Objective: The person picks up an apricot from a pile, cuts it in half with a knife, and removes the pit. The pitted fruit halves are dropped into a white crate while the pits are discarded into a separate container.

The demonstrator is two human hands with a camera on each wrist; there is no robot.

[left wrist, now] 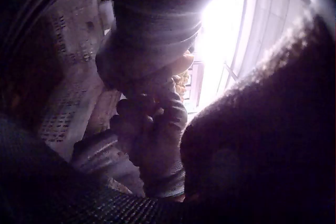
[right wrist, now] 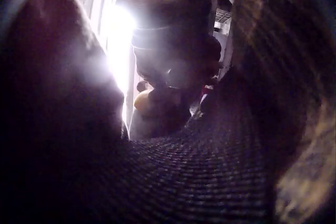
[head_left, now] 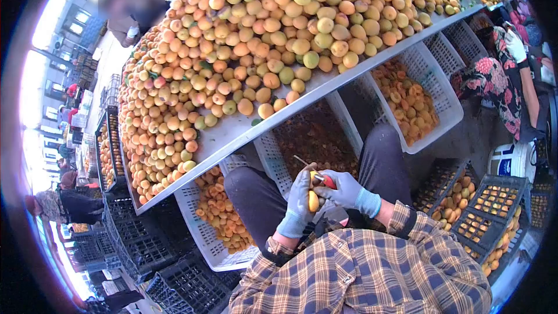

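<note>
Both hands wear grey gloves and meet above the lap in the head view. My left hand [head_left: 299, 199] grips a yellow apricot [head_left: 314, 201], its fingers hiding part of the fruit. In my right hand [head_left: 347, 191] is a small red-handled knife [head_left: 329, 182], its thin metal blade pointing up and left past the fruit. The right fingers come right up to the apricot. Dark wrist views show the gloved left hand [left wrist: 152, 124] and, by the right hand [right wrist: 170, 66], a yellow bit of fruit [right wrist: 142, 99].
A metal-edged table [head_left: 232, 139] heaped with apricots [head_left: 250, 40] stands in front. Below its edge are white crates [head_left: 450, 117], some with split apricots [head_left: 407, 102], one with dark scraps [head_left: 317, 134]. Black crates [head_left: 494, 200] stand on both sides. Other people sit and stand around.
</note>
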